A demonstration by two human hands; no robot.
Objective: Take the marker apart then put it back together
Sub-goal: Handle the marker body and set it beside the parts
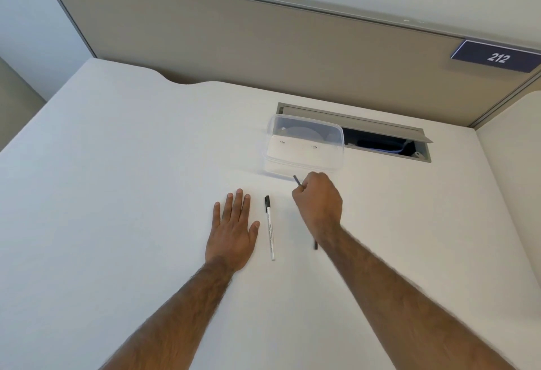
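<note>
Marker lies between both hands.

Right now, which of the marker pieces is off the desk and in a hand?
The thin dark stick pinched in the right hand; the white marker body and another dark piece lie on the desk.

Marker body: white, black tip end away, flat between the hands. Thin dark piece pinched in right hand. Another dark piece just under right wrist.
</note>
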